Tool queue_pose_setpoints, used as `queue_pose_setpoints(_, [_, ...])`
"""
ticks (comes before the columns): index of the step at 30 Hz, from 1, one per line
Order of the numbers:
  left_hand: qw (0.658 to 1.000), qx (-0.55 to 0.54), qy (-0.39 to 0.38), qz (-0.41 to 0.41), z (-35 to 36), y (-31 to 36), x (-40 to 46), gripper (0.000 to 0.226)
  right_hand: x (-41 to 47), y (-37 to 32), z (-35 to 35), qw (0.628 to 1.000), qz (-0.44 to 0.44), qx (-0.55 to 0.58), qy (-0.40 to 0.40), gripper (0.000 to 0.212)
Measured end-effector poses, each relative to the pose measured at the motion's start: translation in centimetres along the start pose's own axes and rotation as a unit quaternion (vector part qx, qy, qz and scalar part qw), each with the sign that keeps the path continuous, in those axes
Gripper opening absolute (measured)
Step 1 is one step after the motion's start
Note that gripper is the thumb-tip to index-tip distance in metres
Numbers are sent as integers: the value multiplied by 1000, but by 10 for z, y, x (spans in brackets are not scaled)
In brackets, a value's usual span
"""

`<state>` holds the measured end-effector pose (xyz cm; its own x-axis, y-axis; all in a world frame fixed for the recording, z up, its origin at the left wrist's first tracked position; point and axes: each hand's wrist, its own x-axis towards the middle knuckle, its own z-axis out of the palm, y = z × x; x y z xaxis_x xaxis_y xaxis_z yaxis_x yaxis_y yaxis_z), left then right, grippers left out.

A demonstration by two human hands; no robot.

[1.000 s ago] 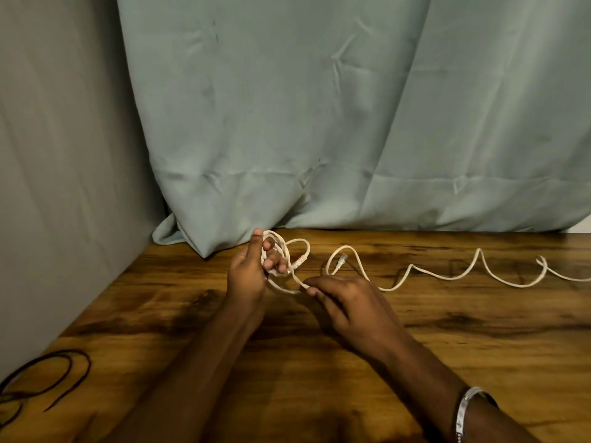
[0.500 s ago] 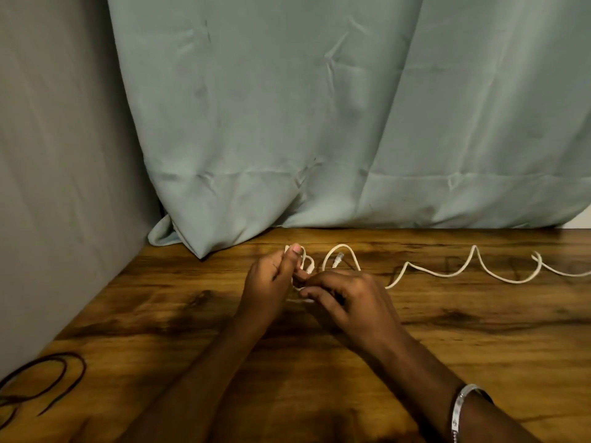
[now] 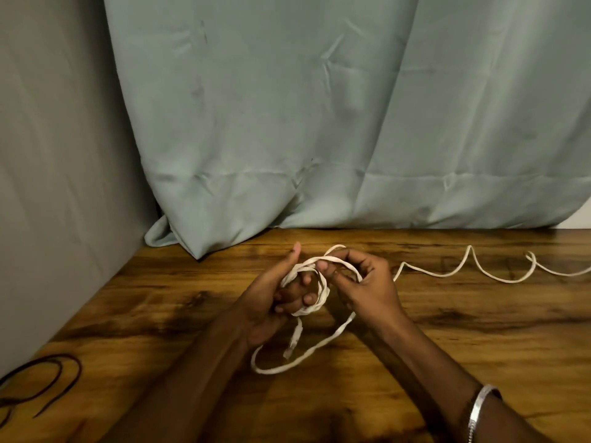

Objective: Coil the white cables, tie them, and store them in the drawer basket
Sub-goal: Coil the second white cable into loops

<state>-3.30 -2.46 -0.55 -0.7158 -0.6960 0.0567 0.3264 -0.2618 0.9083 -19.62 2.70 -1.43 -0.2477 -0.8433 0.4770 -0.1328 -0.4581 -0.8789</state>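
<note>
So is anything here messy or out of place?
Mostly not. The white cable trails loose in waves across the table to the right, uncoiled. A dark cord lies in a loose tangle at the table's left front edge.

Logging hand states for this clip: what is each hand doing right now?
Left hand: fingers curled through the coiled loops of the white cable, holding it.
Right hand: pinching the same cable.
</note>
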Motion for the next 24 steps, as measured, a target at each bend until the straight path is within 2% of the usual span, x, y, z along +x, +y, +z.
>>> queue_pose_setpoints(2, [1000,5,-1,19,1,0,-2,51,0,-1,0,999,8,39,20,19])
queue_pose_setpoints(5, [996,-2,56,62,7,2,-2,43,-1,-2,1,996,52,73,20,18])
queue_pose_setpoints(8, [992,-19,101,73,9,5,0,36,-4,-2,2,988,112,100,-38,33])
queue_pose_setpoints(12, [991,6,118,60,2,3,1,37,-11,-3,9,983,129,98,-89,36])
queue_pose_setpoints(14, [993,18,107,53,0,1,4,38,-11,-3,11,984,133,99,-67,31])
queue_pose_setpoints(17, [995,57,64,58,0,-7,6,38,-8,-2,11,991,130,6,-23,17])
queue_pose_setpoints(21, [998,42,33,40,-1,-16,11,33,-6,-3,4,989,120,-75,32,22])
queue_pose_setpoints(24, [998,53,15,38,-4,-15,13,28,-3,1,-2,988,112,-102,25,22])
